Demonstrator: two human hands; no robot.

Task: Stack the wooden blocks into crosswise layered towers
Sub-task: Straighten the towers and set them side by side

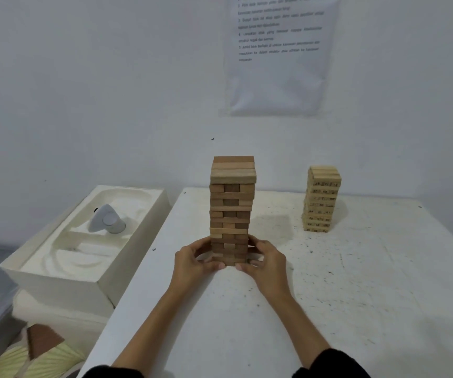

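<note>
White speckled table (pixel 356 282) set against a white wall (pixel 83 77), printed sheet (pixel 277 77) stuck up above. Near mid-table, upright: tall brown block tower (pixel 232 203), layers laid crosswise. Cupped round its base from either side, left hand (pixel 192 259) and right hand (pixel 267 259), fingers curled and touching the lowest layers. Well apart, rear right: paler numbered tower (pixel 321 199). Beside the table's left edge, white moulded tray (pixel 56 282) holding a grey device (pixel 106 219).

tall tower (pixel 232 208) left of short tower (pixel 321 199), both on table (pixel 356 282)
</note>
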